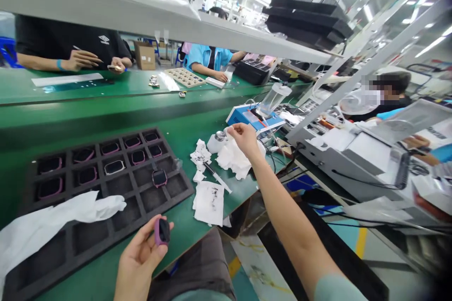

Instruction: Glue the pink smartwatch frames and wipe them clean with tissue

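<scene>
Between the fingers and thumb of my left hand (143,254) is a purple smartwatch case (162,232) with a dark face, held on edge in front of the tray. My right hand (244,137) reaches forward, its thumb and forefinger pinched together over crumpled white wipes (235,157). What the pinch holds, if anything, is too small to make out. Just left of those fingertips stands a white bottle with a metal top (219,136). A pen-like tool (217,177) lies by smudged wipes, close to a flat black-marked wipe (209,203).
A black foam tray (141,187) holds several watch cases in its compartments. A white cloth (67,216) lies across its near left side. A blue device (252,117) with a clear cylinder stands beyond my right hand. Co-workers (76,47) sit across the green bench (116,116).
</scene>
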`<state>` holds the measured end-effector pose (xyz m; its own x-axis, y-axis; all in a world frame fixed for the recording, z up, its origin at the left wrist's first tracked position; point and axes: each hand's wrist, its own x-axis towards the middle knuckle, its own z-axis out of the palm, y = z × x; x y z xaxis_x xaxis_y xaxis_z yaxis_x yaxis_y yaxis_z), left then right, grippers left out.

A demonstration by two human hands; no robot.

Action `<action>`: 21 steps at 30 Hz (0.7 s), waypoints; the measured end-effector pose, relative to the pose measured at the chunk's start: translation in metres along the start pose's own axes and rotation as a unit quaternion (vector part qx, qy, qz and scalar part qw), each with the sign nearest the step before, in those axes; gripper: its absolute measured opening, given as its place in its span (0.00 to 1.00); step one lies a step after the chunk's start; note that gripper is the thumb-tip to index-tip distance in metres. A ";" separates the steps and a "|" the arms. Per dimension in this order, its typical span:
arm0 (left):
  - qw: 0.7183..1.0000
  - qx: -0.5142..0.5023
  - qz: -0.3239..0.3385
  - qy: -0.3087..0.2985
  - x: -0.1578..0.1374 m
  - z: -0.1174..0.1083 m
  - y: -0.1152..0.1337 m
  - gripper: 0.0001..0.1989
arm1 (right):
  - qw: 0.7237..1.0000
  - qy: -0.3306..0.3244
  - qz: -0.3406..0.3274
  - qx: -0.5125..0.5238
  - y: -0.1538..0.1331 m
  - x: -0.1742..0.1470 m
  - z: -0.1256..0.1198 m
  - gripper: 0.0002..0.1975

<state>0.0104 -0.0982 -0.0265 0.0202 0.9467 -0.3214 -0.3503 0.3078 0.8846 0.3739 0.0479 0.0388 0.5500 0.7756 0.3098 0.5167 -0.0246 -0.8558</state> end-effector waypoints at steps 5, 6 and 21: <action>0.999 -0.009 0.035 -0.033 0.007 0.011 0.002 0.28 | 0.990 -0.043 -0.039 -0.129 -0.002 0.008 0.020 0.04; 0.998 -0.006 0.041 -0.041 0.010 0.012 0.000 0.27 | 0.986 -0.045 -0.044 -0.153 -0.002 0.007 0.022 0.03; 0.972 0.131 0.169 -0.100 0.014 0.006 -0.031 0.25 | 0.981 -0.086 -0.145 -0.092 -0.013 -0.112 0.010 0.06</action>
<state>0.0268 -0.0943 -0.0568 0.1367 0.9892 0.0523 -0.1195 -0.0359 0.9922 0.2993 -0.0324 0.0111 0.2518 0.8616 0.4407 0.7537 0.1110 -0.6478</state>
